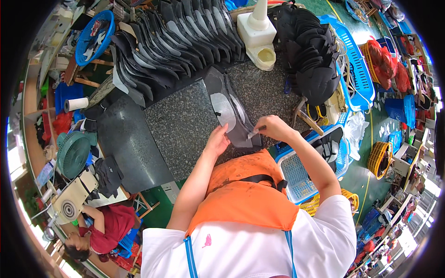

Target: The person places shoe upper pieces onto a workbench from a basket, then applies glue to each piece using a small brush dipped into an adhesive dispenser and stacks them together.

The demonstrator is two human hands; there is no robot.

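Dark curved cut pieces with light grey patches lie overlapping on a speckled stone worktop in front of me. My left hand rests at their left edge, its fingers stretched and the tips touching the material. Over the near right edge, my right hand grips a small brush with a dark handle and a pale tip that meets the dark surface. A white pot with a cone-shaped top and a small open cup in front stand beyond the pieces.
Long rows of similar pieces stand at the back left; a dark stack is at the back right. Blue baskets line the right side. At lower left, a person in red sits by a sewing machine and green fan.
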